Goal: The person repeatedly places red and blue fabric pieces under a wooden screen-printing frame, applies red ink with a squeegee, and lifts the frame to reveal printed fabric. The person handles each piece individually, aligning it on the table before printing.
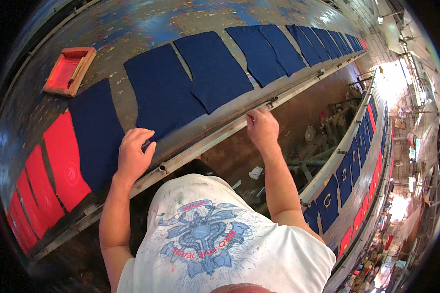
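Observation:
My left hand (pixel 136 152) hovers at the near edge of a navy fabric panel (pixel 98 132), its fingers bent and the thumb apart, with nothing visible between them. My right hand (pixel 264 128) is over the metal rail (pixel 220 129) along the table's near side. Its fingers are curled together, and whatever they may hold is hidden. Between and beyond my hands, another navy panel (pixel 161 88) lies flat, with a further navy panel (pixel 212 68) beside it. To the left are red panels, the closest a red panel (pixel 66 156) with a faint round print.
A wooden printing frame (pixel 69 72) with pink-red inside sits at the table's far left. More navy panels (pixel 259 51) run along the long table toward the far right. Short pipe stubs (pixel 163 168) stick up from the rail. Behind on the right, a second table (pixel 335 202) carries printed panels.

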Available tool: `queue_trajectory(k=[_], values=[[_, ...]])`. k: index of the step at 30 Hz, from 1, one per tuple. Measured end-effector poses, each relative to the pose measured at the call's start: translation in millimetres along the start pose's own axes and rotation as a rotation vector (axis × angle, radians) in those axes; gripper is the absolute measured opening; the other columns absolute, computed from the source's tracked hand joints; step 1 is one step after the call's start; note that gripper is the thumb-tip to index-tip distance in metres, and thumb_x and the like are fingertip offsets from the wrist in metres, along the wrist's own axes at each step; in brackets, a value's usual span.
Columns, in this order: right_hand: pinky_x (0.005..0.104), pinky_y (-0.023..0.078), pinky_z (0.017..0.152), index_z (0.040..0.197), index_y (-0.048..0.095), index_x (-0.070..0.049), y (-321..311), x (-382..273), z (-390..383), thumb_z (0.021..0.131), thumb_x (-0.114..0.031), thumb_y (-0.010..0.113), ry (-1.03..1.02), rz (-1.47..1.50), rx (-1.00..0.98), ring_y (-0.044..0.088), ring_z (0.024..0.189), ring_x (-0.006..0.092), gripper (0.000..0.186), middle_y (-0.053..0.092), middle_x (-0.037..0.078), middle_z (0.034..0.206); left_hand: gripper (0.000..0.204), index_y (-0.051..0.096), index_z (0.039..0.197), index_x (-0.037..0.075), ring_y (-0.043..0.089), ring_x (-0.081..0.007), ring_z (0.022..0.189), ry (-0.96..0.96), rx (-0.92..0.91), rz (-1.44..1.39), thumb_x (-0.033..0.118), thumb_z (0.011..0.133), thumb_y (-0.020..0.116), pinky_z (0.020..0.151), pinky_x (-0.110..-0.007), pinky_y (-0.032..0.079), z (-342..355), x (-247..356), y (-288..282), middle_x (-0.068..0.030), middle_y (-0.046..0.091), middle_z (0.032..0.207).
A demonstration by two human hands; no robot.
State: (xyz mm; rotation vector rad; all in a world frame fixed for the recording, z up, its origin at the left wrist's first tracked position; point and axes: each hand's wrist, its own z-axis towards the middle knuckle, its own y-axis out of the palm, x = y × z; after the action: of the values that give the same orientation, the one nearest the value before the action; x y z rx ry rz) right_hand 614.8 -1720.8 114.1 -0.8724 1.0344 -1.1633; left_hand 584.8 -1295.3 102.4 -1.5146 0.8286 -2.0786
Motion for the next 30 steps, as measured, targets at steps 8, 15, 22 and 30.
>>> queue_trajectory(k=[8, 15, 22, 30], values=[[0.0498, 0.062, 0.095, 0.105, 0.087, -0.007, 22.9, 71.8, 98.7, 0.094, -0.021, 0.085, -0.017, -0.253, -0.175, 0.076, 0.108, 0.0374, 0.018, 0.08, 0.014, 0.11, 0.041, 0.073, 0.143, -0.002, 0.079, -0.0228, 0.109, -0.34, 0.045, -0.668, 0.005, 0.103, 0.077, 0.089, -0.034, 0.067, 10.3, 61.8, 21.6, -0.0202, 0.077, 0.139], [0.051, 0.067, 0.089, 0.1, 0.084, -0.005, 62.6, 100.7, 154.6, 0.094, -0.038, 0.091, 0.008, -0.161, -0.355, 0.082, 0.104, 0.04, 0.035, 0.083, 0.017, 0.107, 0.072, 0.037, 0.171, -0.009, 0.08, -0.0306, 0.113, -0.894, 0.272, -1.317, 0.011, 0.11, 0.07, 0.076, -0.036, 0.067, 73.1, 92.6, 108.3, -0.0268, 0.054, 0.169], [0.0515, 0.066, 0.087, 0.099, 0.083, -0.003, 62.5, 109.4, 179.4, 0.095, -0.029, 0.089, -0.042, 0.038, -0.554, 0.082, 0.097, 0.0403, 0.028, 0.084, 0.02, 0.106, 0.071, 0.04, 0.168, -0.013, 0.084, -0.0308, 0.101, -1.094, 0.282, -1.218, 0.012, 0.11, 0.073, 0.066, -0.033, 0.064, 132.5, 85.1, 166.9, -0.0263, 0.068, 0.147], [0.0342, 0.063, 0.076, 0.102, 0.075, 0.002, 70.9, 118.5, 207.1, 0.096, -0.007, 0.086, 0.451, 1.039, -0.72, 0.072, 0.074, 0.0185, 0.016, 0.075, 0.004, 0.086, 0.041, 0.07, 0.136, -0.012, 0.078, -0.0212, 0.066, -1.08, 0.191, -0.852, 0.015, 0.107, 0.079, 0.049, -0.03, 0.056, 154.5, 91.0, 185.3, -0.018, 0.078, 0.11]])
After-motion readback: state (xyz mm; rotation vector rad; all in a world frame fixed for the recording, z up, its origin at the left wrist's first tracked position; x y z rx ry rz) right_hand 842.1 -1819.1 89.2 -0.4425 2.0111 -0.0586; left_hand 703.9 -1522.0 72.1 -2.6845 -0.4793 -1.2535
